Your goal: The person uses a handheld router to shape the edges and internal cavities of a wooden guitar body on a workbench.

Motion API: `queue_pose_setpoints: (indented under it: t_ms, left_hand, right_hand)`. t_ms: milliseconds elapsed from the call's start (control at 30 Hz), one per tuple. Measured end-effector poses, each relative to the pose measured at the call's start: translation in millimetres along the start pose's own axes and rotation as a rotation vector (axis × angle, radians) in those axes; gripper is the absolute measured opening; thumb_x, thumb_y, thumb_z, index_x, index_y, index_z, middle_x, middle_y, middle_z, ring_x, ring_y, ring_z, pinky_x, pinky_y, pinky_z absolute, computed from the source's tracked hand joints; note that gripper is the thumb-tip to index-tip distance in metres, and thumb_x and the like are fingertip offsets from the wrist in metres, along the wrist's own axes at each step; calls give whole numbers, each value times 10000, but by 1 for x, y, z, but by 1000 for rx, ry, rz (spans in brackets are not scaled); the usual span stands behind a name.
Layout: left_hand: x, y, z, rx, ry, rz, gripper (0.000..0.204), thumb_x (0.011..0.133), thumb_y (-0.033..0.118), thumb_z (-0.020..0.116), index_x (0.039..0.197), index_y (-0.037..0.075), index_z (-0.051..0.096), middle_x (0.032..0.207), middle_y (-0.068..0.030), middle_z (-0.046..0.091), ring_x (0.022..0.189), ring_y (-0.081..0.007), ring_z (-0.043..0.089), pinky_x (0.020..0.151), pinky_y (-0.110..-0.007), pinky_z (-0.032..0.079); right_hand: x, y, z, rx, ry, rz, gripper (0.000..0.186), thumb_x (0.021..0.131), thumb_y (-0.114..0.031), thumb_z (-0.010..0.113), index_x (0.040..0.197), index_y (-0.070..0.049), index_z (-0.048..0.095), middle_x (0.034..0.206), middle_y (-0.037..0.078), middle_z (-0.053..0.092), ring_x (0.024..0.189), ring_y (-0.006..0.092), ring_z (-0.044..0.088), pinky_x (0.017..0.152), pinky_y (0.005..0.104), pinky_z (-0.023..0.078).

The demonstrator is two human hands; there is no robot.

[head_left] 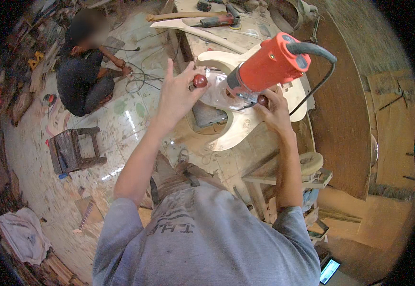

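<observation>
Right hand (278, 113) partly covers router knob (263, 100) — cutter hidden.

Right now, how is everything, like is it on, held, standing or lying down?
Left hand, at the left knob, fingers partly spread
Right hand, gripping the right knob
Router, upright over the guitar body; on or off, can't tell
Guitar body, bare pale wood, lying flat
Grinder, lying down, not held
Stool, standing
Screen, lit

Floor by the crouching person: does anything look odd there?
Cables lie in loose, tangled loops beside that person, looking untidy. Greenish patches discolour the tiles; whether something spilled, I can't tell.
</observation>
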State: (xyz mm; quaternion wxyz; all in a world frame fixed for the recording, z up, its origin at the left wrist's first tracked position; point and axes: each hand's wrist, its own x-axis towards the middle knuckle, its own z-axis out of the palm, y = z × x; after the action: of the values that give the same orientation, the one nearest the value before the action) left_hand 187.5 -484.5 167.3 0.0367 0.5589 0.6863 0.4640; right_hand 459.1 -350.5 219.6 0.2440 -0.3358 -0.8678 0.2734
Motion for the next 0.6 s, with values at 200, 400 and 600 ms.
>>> queue_pose_setpoints:
  t_ms: [200, 400, 600]
  left_hand:
    - [-23, 15, -4, 68, -3, -29, 352, 889, 300, 823, 1136, 61, 746, 1309, -151, 736, 1352, -345, 616, 1300, -635, 120]
    - [-28, 24, -5, 44, -14, -29, 345, 899, 274, 816, 1154, 54, 741, 1302, -157, 738, 1353, -343, 617, 1295, -648, 108]
    - [-19, 25, -5, 11, 11, 6, 352, 911, 267, 807, 1175, 49, 726, 1323, -150, 728, 1361, -349, 610, 1292, -651, 113]
  right_hand:
    - [-1, 16, -5, -85, -73, -18, 220, 816, -76, 821, 1007, -36, 721, 890, 77, 571, 851, 224, 558, 758, 357, 466]
    - [-4, 27, -6, 16, -101, 35, 204, 809, -86, 808, 943, -17, 670, 850, 70, 539, 831, 244, 535, 752, 362, 455]
    - [-6, 17, -7, -5, -57, 20, 227, 815, -36, 798, 1020, -8, 703, 932, 69, 560, 841, 202, 559, 760, 342, 472]
